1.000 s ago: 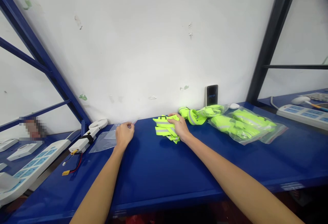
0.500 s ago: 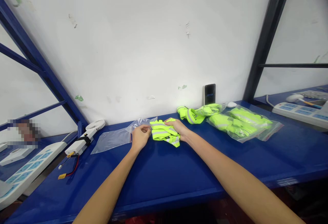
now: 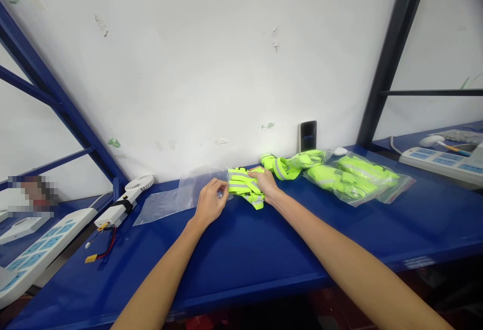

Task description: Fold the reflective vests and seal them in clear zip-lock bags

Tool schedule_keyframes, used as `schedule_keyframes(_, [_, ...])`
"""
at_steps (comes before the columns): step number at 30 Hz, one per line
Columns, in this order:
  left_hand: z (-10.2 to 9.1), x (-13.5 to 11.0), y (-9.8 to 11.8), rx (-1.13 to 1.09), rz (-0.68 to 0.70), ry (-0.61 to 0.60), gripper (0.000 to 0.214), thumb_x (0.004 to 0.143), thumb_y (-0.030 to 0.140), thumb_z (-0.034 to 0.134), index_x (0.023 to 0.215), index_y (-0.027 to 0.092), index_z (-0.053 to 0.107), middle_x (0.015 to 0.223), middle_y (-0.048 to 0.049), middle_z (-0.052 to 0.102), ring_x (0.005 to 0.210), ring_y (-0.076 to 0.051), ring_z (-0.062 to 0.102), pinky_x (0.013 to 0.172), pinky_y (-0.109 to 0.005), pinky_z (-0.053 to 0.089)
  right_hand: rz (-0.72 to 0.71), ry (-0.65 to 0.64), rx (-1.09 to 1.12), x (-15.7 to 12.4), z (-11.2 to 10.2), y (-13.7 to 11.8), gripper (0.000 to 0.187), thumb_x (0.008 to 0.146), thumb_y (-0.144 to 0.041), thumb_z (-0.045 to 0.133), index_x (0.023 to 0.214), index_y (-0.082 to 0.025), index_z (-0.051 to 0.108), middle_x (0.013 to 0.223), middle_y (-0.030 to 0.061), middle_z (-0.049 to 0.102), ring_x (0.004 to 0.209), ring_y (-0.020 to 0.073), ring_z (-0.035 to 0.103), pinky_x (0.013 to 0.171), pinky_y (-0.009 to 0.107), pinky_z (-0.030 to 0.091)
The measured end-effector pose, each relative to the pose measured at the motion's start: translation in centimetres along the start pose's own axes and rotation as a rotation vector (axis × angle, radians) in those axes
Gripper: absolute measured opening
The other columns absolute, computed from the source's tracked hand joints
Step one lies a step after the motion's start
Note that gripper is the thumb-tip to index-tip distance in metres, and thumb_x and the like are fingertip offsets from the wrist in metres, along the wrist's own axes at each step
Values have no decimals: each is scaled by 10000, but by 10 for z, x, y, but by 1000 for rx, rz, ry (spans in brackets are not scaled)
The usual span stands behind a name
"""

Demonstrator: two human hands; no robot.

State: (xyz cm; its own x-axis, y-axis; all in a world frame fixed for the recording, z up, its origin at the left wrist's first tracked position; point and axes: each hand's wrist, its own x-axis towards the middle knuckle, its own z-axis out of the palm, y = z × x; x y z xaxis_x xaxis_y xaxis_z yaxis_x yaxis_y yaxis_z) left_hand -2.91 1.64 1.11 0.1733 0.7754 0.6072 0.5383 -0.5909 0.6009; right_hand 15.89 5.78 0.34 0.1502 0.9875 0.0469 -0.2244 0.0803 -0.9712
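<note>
Two hands are working over one blue tabletop [image 3: 264,257]. The right hand [image 3: 267,184] is gripping one folded yellow-green reflective strap bundle [image 3: 243,185] just above the top, fingers curled and thumb pressing on it. The left hand [image 3: 212,201] is pinching one clear plastic bag [image 3: 190,184], fingertips closed together beside the bundle. A second clear bag [image 3: 156,208] is lying flat to the left. Rightward, at least three more yellow-green bundles [image 3: 281,167] are resting near one upright clock-faced device [image 3: 308,138]; one white fan [image 3: 139,183] is lying far left.
</note>
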Motion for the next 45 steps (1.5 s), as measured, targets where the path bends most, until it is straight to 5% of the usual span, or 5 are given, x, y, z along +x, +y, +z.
schedule_keyframes(6, [-1, -2, 1, 271, 146, -40, 224, 812, 311, 615, 1013, 252, 694, 1030, -101, 617, 1039, -294, 544, 985, -443, 367, -120, 35, -49, 2, -1, 3, 165, 612, -301, 650, 733, -194, 621, 704, 6, 638, 728, 206, 595, 636, 293, 461])
schedule_keyframes(12, [-22, 1, 6, 660, 347, -253, 583, 782, 343, 661, 1338, 292, 493, 1548, -104, 228, 1341, -352, 334, 1040, -514, 318, -74, -6, -16, -4, 0, -6, 169, 604, -293, 645, 731, -186, 616, 707, 1, 647, 711, 188, 601, 642, 276, 458])
schedule_keyframes(24, [-24, 2, -3, 798, 351, -290, 813, 791, 660, 564, 1482, 343, 277, 1577, -85, 205, 1453, -361, 111, 1131, -589, 139, 5, -205, -57, -19, 0, -21, 162, 610, -284, 665, 705, -177, 589, 644, -21, 607, 643, 161, 580, 602, 262, 446])
schedule_keyframes(36, [-14, -1, -7, 603, 321, -356, 1111, 716, 716, 600, 1523, 219, 20, 1512, -149, 354, 1407, -278, 317, 1181, -495, 109, -252, -200, -329, -23, 5, -2, 186, 719, -364, 544, 809, -201, 546, 744, -21, 575, 725, 168, 517, 633, 257, 376])
schedule_keyframes(45, [-17, 3, -4, 685, 319, -267, 1085, 675, 668, 670, 1492, 173, 155, 1479, -166, 384, 1387, -321, 326, 1164, -544, 135, -200, -121, -247, -29, 11, -6, 238, 736, -328, 517, 932, -237, 418, 821, -27, 520, 765, 178, 516, 691, 285, 397])
